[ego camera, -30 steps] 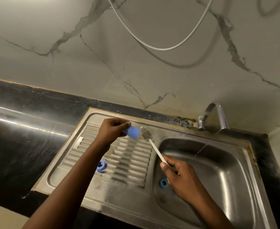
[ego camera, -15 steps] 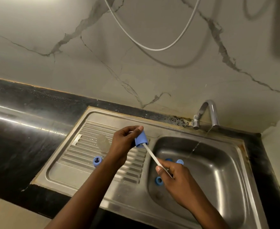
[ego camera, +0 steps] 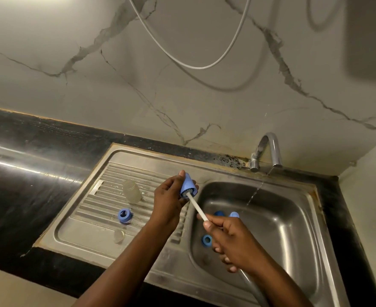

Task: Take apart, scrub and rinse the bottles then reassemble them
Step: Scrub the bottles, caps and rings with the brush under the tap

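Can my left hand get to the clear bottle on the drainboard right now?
Probably yes: the clear bottle sits on the drainboard just left of the left hand, nothing between them. But that hand grips the blue cap with the brush inside, so it must let go first.

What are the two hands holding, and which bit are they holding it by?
The left hand grips the blue cap round its sides. The right hand pinches the brush by its white handle; the bristles are inside the cap.
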The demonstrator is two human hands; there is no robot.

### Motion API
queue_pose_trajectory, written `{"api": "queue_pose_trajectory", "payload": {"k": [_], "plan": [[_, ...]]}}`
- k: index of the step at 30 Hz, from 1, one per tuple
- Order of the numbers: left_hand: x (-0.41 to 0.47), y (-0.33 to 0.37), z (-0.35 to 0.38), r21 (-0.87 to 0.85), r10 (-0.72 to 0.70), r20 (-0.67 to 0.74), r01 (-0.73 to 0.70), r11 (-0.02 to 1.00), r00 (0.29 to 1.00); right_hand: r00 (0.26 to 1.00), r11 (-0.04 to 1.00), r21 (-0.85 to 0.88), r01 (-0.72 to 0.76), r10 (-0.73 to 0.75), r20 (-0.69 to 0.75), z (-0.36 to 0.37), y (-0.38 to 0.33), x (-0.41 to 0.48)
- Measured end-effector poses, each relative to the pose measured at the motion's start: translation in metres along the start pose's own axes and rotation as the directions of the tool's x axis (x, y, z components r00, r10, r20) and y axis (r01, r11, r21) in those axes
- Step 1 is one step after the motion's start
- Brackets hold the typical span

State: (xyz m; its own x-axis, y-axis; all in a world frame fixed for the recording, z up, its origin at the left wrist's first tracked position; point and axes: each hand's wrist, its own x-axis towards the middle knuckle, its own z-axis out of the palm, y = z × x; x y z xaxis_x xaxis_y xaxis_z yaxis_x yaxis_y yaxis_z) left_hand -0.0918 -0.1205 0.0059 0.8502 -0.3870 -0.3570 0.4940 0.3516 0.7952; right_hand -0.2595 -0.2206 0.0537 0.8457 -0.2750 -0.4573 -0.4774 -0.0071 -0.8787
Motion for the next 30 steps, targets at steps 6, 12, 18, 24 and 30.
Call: {"api": "queue_pose_trajectory", "payload": {"k": [6,12,18,24,30], "plan": [[0.003,0.012,0.0,-0.258,-0.014,0.069,0.032,0.966,0.998,0.898,0.794,0.508,-0.334,0.104,0.428,-0.009,-0.008,-0.004],[0.003,0.004,-0.004,-0.113,-0.026,-0.093,0.015,0.993,0.995,0.957,0.955,0.233,-0.181,0.116,0.267,-0.005,-0.005,-0.004],[0.007,-0.007,-0.01,0.184,0.019,-0.305,0.04,0.982,0.952,0.98,0.648,-0.75,0.133,-0.198,0.003,-0.002,-0.004,0.0],[0.008,-0.001,-0.004,0.231,0.066,-0.291,0.003,0.973,0.955,0.968,0.35,-0.934,0.07,-0.25,-0.021,0.012,-0.002,0.008],[0.003,-0.004,-0.005,0.072,-0.028,-0.111,0.036,0.997,0.993,0.978,0.833,-0.539,0.123,-0.195,-0.078,-0.001,-0.005,0.0]]}}
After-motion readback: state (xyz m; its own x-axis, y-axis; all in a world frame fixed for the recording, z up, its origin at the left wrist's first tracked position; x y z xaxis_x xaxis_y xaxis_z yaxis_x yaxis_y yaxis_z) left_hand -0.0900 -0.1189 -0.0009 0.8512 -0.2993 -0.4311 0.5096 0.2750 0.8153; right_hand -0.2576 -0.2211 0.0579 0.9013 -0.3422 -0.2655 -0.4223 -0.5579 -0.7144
